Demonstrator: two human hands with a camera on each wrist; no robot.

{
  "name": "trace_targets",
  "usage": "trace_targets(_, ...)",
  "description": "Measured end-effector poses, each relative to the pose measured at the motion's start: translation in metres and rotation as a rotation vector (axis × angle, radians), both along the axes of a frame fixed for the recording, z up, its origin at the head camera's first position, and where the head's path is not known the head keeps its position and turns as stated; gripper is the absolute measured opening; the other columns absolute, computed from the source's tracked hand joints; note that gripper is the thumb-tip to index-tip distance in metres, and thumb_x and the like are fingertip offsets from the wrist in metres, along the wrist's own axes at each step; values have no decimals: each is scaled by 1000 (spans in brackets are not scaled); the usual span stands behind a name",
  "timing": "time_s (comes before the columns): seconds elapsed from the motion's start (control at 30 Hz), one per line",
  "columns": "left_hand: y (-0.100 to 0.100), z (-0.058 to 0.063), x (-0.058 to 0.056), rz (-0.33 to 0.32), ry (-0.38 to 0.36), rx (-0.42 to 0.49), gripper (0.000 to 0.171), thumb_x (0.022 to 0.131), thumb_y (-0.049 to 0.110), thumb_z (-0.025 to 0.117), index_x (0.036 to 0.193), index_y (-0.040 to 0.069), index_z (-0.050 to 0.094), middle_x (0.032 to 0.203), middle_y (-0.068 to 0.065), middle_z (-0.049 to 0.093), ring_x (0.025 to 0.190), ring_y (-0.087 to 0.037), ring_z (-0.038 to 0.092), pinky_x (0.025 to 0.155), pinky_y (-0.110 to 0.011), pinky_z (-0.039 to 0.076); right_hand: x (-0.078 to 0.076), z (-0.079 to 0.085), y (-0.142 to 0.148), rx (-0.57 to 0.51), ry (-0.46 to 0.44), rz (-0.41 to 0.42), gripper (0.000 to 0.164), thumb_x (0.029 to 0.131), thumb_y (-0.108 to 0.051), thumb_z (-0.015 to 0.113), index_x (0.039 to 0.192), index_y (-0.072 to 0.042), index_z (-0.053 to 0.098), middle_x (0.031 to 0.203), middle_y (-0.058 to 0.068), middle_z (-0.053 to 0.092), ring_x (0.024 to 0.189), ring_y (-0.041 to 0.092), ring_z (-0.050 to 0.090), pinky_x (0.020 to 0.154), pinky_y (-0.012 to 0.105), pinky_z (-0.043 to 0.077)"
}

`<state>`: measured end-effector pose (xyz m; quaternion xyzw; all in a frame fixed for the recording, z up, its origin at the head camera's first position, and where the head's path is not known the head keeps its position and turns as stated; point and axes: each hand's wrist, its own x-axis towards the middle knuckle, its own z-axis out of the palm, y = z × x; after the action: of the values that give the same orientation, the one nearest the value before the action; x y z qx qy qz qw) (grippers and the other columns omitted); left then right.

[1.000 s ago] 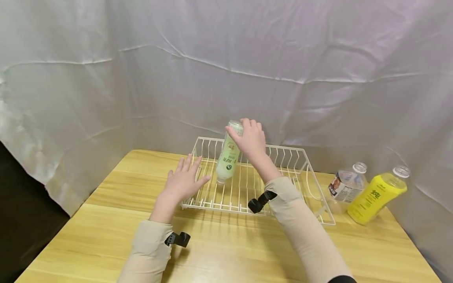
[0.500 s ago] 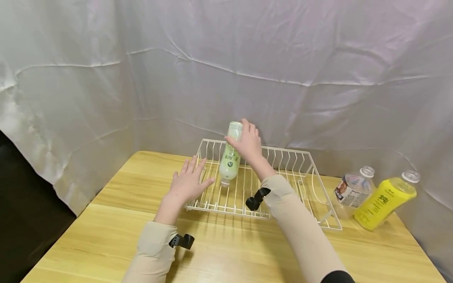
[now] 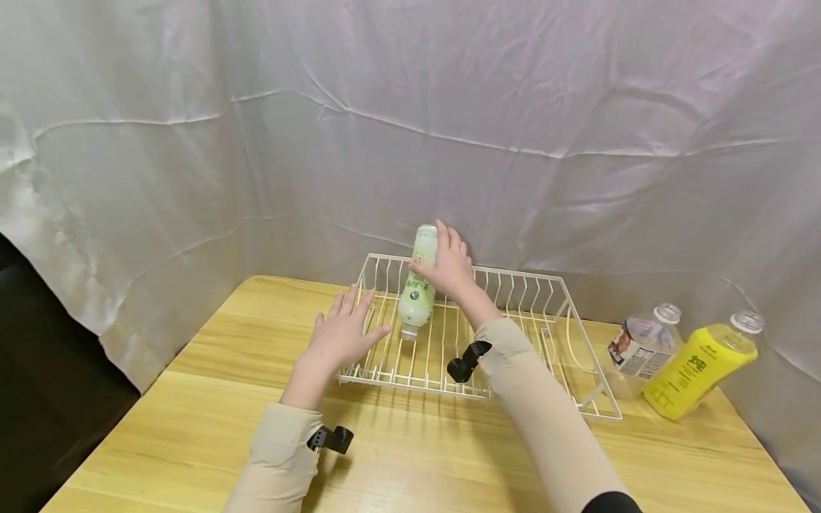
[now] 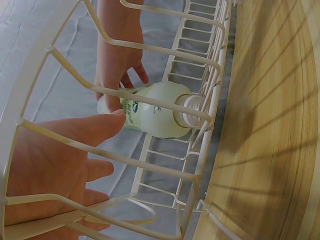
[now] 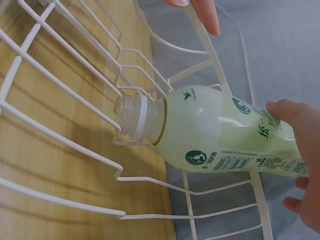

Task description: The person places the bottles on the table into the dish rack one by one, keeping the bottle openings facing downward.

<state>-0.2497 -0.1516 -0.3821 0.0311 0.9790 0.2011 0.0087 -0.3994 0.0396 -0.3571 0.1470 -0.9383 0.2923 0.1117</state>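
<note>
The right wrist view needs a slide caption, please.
Right hand holding an inverted pale green plastic bottle in a white wire dish rack.

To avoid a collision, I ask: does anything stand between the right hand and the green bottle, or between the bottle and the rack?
Nothing visible does: the right hand already grips the upside-down green drink bottle, its neck at the white wire rack. The left hand is beside, not between.

yellow bottle (image 3: 699,370) beside clear bottle (image 3: 643,348) | wooden table (image 3: 410,456) | grey curtain (image 3: 423,85)
</note>
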Motion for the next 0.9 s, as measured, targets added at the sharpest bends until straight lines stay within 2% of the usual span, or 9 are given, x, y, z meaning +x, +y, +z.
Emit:
trace_targets(0.27, 0, 0, -1, 0, 7, 2, 78, 96, 63, 40, 158, 26, 11, 165, -9, -5, 152, -38, 0, 116, -70, 7, -2, -2, 3, 4, -34, 29, 110, 82, -50, 72, 158, -26, -4, 165, 14, 8, 149, 40, 15, 118, 63, 22)
trace_targets(0.47, -1, 1, -1, -2, 11, 3, 79, 95, 63, 42, 158, 25, 12, 165, -10, -3, 152, -38, 0, 116, -70, 8, -5, -4, 3, 58, -71, 57, 111, 83, -55, 69, 157, -27, -10, 166, 13, -2, 151, 41, 11, 118, 63, 19)
trace_targets(0.6, 0, 1, 0, -1, 10, -1, 80, 95, 64, 41, 158, 25, 12, 165, -10, -3, 152, -38, 0, 116, -70, 9, -5, -3, 4, 77, -75, 72, 110, 84, -57, 67, 157, -27, -11, 166, 12, -5, 151, 39, 9, 119, 62, 19)
trace_targets(0.9, 0, 1, 0, 0, 13, 0, 80, 95, 64, 41, 158, 24, 12, 165, -10, -3, 152, -37, 1, 116, -71, 9, -3, -2, 6, 49, -87, 105, 107, 86, -53, 67, 157, -26, -8, 165, 13, -7, 152, 36, 8, 119, 59, 22)
